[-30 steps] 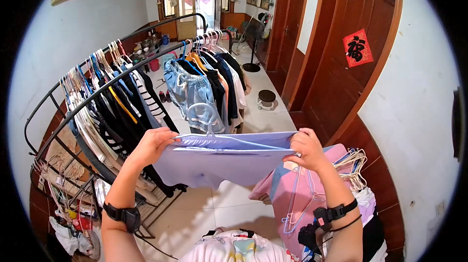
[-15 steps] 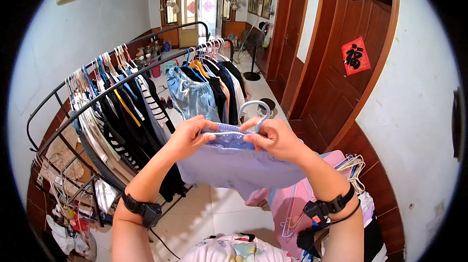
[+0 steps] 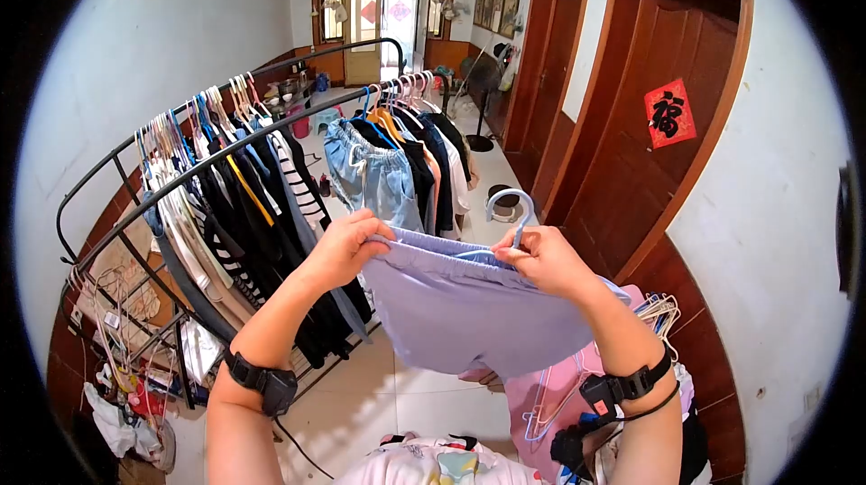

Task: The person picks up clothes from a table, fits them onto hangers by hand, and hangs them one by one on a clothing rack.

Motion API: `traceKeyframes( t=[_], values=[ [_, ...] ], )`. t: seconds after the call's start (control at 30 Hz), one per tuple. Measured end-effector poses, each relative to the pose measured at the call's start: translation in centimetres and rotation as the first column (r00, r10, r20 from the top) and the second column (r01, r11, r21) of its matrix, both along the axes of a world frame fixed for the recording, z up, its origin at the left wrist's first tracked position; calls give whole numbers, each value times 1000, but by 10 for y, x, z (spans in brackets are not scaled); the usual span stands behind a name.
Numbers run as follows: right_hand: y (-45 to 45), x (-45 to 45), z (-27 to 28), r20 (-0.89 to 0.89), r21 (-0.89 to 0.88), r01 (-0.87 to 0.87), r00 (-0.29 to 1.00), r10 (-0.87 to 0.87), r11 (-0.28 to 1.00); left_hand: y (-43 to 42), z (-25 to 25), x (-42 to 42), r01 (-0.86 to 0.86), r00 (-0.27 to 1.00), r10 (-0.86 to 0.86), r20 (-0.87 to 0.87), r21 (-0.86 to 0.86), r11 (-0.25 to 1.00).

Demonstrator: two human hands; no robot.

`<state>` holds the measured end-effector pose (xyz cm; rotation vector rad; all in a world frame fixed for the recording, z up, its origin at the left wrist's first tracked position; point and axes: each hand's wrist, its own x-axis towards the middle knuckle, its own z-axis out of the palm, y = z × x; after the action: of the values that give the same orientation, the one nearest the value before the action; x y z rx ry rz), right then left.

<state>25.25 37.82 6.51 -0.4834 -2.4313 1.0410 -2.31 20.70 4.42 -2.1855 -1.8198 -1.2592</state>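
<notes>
Lavender shorts point(image 3: 469, 314) hang spread in front of me by their elastic waistband. My left hand point(image 3: 350, 246) pinches the left end of that waistband. A light blue hanger point(image 3: 511, 201) has its hook standing up above the waistband, and part of its bar lies inside the shorts. My right hand point(image 3: 546, 259) is closed on the hanger just below the hook, at the waistband's right part. The rest of the hanger is hidden in the fabric.
A black metal rack point(image 3: 194, 174) full of hung clothes stands ahead and left, with denim shorts point(image 3: 370, 174) near its end. Pink cloth point(image 3: 541, 395) and several loose hangers point(image 3: 658, 314) lie at the right. A round stool point(image 3: 505, 201) is beyond my right hand.
The hanger first spanned the waistband between both hands; its hook has since shifted right and its bar sits deeper inside the shorts. My right hand moved from the waistband's right end to the hanger's neck.
</notes>
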Motion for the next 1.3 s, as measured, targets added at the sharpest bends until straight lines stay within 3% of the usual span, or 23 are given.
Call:
traceKeyframes(
  t=[0.07, 0.1, 0.2, 0.27, 0.33, 0.37, 0.4, 0.47, 0.53, 0.6, 0.63, 0.73, 0.8, 0.87, 0.93, 0.97, 1.0, 1.07, 1.1, 1.13, 1.23, 1.3],
  values=[
    [-14, -5, 11, 22, -63, -24, 999, 25, 998, 2, 2, 11, 24, 1000, -24, 3, 0, 1000],
    [-9, -9, 4, -64, -158, -36, 998, 26, 987, 3, 4, 15, 29, 998, -27, -56, 22, 999],
    [-11, -10, 18, -125, -207, -28, 992, 2, 978, 3, 1, 31, -51, 987, 44, -157, -41, 998],
    [-11, -4, 29, -75, -219, -14, 997, -2, 976, 6, 2, 37, -62, 990, 56, -131, -43, 997],
    [-16, 1, 37, -91, -87, 66, 993, -74, 994, 9, 5, 33, -82, 995, 84, 55, -28, 996],
    [-9, 5, 30, -231, 125, 99, 971, -68, 987, 9, 7, 31, -95, 984, 98, 150, -25, 995],
    [-4, 13, 31, -264, 285, 179, 959, -103, 942, 8, 7, 25, -95, 983, 97, 153, -25, 995],
    [-4, 31, 39, -217, 440, 290, 953, -213, 850, 4, 9, 10, -144, 977, 140, 163, 10, 990],
    [15, 45, 17, -211, 357, 260, 958, -194, 897, -1, 11, 2, -171, 965, 170, 199, -10, 985],
    [30, 56, -6, -118, 637, 234, 971, -208, 735, -2, 10, -5, -237, 949, 223, 224, 40, 971],
    [27, 56, -7, -149, 624, 282, 958, -243, 729, -2, 14, -8, -259, 939, 245, 242, 24, 966],
    [29, 64, 18, -284, 614, 415, 910, -303, 672, -13, 42, -6, -276, 955, 227, 189, 298, 914],
    [6, 64, 49, -498, 582, 523, 835, -235, 623, -31, 71, 13, -270, 962, 218, 163, 481, 834],
    [-3, 68, 41, -608, 599, 610, 768, -201, 519, -35, 64, 25, -316, 928, 353, 118, 751, 580],
    [13, 61, -28, -513, 664, 603, 798, -316, 442, -18, -21, 15, -258, 943, 324, -76, 449, 856],
    [33, 68, -75, -166, 664, 409, 897, -410, 626, -13, -62, 2, -172, 984, 174, -30, 63, 983],
    [47, 77, -108, 205, 564, 229, 892, -403, 794, -14, -88, -7, -29, 996, 54, 70, -320, 947],
    [27, 66, -104, 125, 543, 314, 887, -444, 779, -18, -79, -4, -128, 956, 177, 233, -212, 969],
    [20, 60, -98, 51, 566, 371, 876, -480, 736, -18, -70, -8, -260, 939, 292, 182, -178, 949],
    [17, 57, -87, 14, 537, 377, 891, -455, 755, -16, -63, -14, -286, 909, 329, 256, -192, 939],
    [-8, 42, -35, -53, 526, 286, 951, -305, 801, -20, -33, -18, -246, 928, 260, 267, -87, 965],
    [-18, 31, -19, -190, 436, 182, 976, -107, 882, -21, -31, -19, -210, 945, 203, 258, -1, 978]
  ],
)
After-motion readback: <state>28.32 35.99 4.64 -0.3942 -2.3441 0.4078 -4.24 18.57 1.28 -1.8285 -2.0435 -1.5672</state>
